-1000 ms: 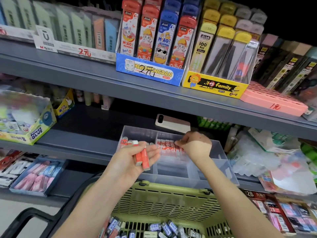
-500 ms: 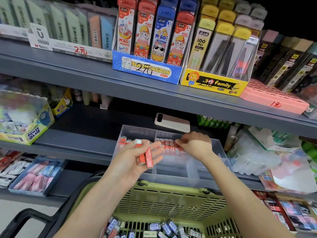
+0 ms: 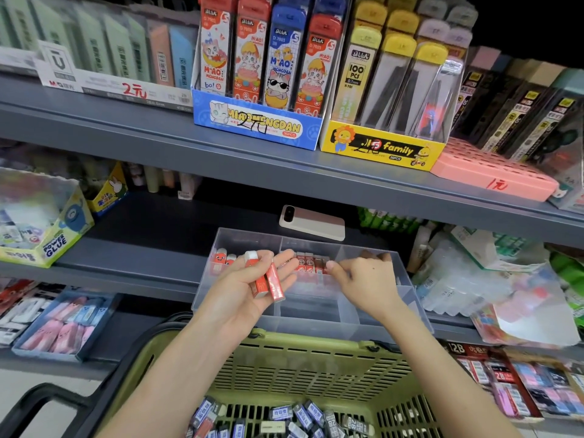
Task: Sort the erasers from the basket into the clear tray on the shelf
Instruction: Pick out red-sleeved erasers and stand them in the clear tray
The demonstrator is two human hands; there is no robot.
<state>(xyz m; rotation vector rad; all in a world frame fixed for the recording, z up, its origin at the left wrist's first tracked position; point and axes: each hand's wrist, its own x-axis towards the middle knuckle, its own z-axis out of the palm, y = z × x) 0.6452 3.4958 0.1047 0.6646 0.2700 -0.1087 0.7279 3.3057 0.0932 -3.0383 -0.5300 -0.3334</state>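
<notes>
Two red erasers (image 3: 267,281) lie in the left hand (image 3: 243,289), its fingers nearly straight and less curled than a second ago, above the clear tray (image 3: 246,237) on the shelf (image 3: 126,267). The right hand (image 3: 366,281), fingers curled, stays at the tray's middle row (image 3: 308,263); its grip I cannot tell. Overhead, the blue box (image 3: 262,124) reads "MIAOMENGDAN" and the yellow box (image 3: 379,147) "family"; "2B" erasers (image 3: 316,415) lie in the basket (image 3: 309,365).

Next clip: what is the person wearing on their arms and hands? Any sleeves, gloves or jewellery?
Nothing shows on them. Both forearms are bare down to the frame's lower edge, with no sleeve in view. The left hand and right hand are ungloved, and no watch, bracelet or ring is visible.
</notes>
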